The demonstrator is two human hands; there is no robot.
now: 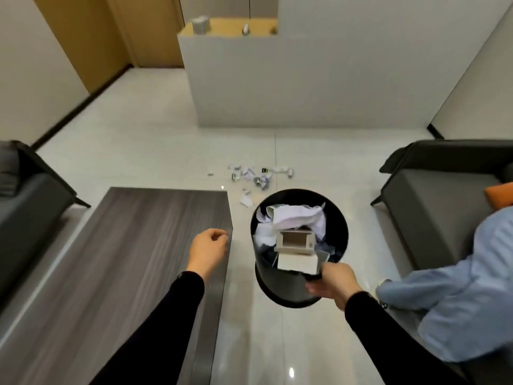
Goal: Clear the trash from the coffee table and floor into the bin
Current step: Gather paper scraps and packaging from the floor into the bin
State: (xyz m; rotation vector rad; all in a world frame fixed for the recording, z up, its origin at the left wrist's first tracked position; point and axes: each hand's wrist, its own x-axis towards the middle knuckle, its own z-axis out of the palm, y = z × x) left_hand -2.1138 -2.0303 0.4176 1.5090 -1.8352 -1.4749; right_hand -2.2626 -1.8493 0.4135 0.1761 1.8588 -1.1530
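Black bin (pixel 298 245) gripped at near rim, right hand (pixel 331 282); left hand (pixel 208 247) loosely curled, empty. Tabletop cleared; next, floor scraps (pixel 256 177) beyond table's far corner.

Right hand (pixel 331 282) grips the black bin's (pixel 277 284) rim; scraps (pixel 255 177) litter the floor (pixel 138 140) beyond.

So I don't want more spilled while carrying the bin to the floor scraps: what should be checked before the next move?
1. Right hand gripping the round black plastic bin at its rim: ok.
2. Bin upright: not ok, tilted.
3. Open cardboard box seated inside: not ok, it sticks above the rim.
4. Left hand free: ok, seems empty.
5. Dark wood-grain coffee table cleared: ok.
6. Crumpled paper scraps on the pale tiled floor: not ok.
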